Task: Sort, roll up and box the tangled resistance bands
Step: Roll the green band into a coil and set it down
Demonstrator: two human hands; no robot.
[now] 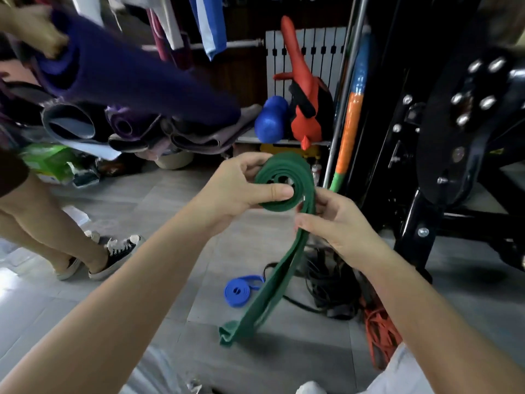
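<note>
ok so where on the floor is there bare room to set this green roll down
Bare grey floor lies between the rolled blue band and the other person's sneakers, left of the hanging tail of the green band. Right of the blue band is crowded: black straps and an orange band heaped beside the black machine frame.

Home gym corner, rolled-up exercise mats (pixel 71 123) piled on a low shelf, a blue foam roller (pixel 270 120) standing beside them, a big black metal workout machine (pixel 454 137) with shiny bolts, clothes (pixel 207 24) hanging above, a white radiator (pixel 321 46), a blue stretchy band (pixel 237 291) coiled on the grey tile floor (pixel 159 200)
</note>
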